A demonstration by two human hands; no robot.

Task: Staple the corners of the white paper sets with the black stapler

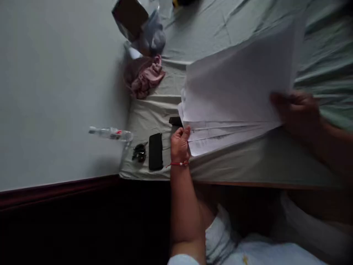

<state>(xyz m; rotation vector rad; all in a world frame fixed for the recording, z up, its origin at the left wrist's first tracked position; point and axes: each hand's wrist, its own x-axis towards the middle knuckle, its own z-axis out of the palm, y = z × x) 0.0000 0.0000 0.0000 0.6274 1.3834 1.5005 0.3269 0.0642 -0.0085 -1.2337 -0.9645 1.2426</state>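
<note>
The left hand is curling its fingers around the edge of the papers, pinching the lower corner of the fanned stack; a red string is circling its wrist. The right hand is blurred, and it is lying at the far edge of the same stack. It seems to be gripping the sheets there, though whether its fingers are closing on them I cannot tell. The papers are resting on the bed, spread between the two hands, the top sheet blank and the lower ones showing lines of print along their exposed edges.

Just beside the left hand a black phone is lying flat on the sheet, and next to that a bunch of keys. A smaller dark object is sitting just above the hand, partly under the papers. Beyond the keys a clear bottle is standing against the wall. Farther along the bed a pink cloth is lying crumpled, with a plastic bag beyond it.
</note>
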